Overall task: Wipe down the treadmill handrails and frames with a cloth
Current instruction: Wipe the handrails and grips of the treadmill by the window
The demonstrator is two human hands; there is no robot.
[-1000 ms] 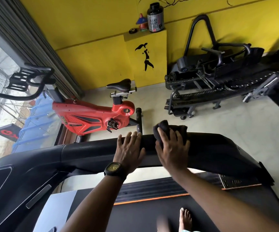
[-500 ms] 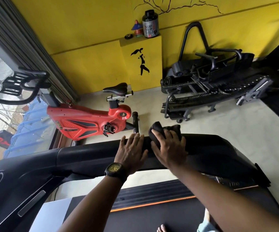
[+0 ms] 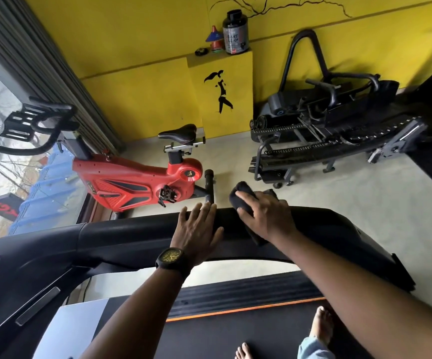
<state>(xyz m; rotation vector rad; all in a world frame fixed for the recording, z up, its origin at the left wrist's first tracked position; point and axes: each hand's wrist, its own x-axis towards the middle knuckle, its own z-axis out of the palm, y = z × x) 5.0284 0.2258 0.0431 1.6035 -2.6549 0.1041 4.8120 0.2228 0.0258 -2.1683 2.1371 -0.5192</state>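
A broad black treadmill handrail (image 3: 339, 234) runs across the middle of the head view, joining the console frame (image 3: 28, 257) at the left. My right hand (image 3: 266, 216) presses a dark folded cloth (image 3: 243, 195) onto the rail's top, fingers spread over it; part of the cloth hangs over the near side of the rail by my wrist. My left hand (image 3: 196, 234), with a black watch on its wrist, rests flat on the rail just left of the cloth, fingers straight. Below lies the black treadmill belt (image 3: 235, 335) with an orange edge stripe, and bare feet stand on it.
A red exercise bike (image 3: 131, 182) stands on the floor beyond the rail at the left, by a window. A black folded machine (image 3: 326, 141) lies at the back right. A yellow pillar (image 3: 222, 94) carries a tub and small cones.
My right hand and the cloth have shifted slightly right along the rail, opening a gap to the left hand, which stays flat in place. The camera view has tilted a little.
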